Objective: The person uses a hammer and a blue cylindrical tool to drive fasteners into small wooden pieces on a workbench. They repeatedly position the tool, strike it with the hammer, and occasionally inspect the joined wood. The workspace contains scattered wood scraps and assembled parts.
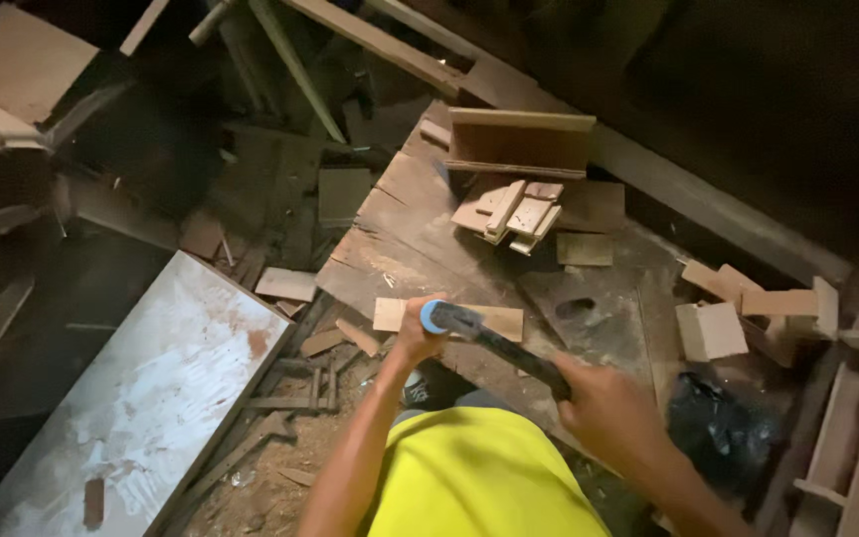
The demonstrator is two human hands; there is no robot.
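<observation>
My right hand (603, 403) grips the dark handle of a hammer (494, 343) whose blue-tipped head rests over a small flat wood piece (499, 320). My left hand (418, 333) is closed at the near end of that wood piece, beside the hammer head, holding it on the worn wooden workbench (400, 239). Whether a nail sits under my left fingers is hidden. My yellow shirt fills the bottom middle of the view.
A stack of small wood offcuts (511, 211) and an open wooden box frame (519, 142) lie further back on the bench. More blocks (748, 308) sit to the right, near a black bag (723, 433). A pale stained board (151, 388) leans at lower left amid floor scraps.
</observation>
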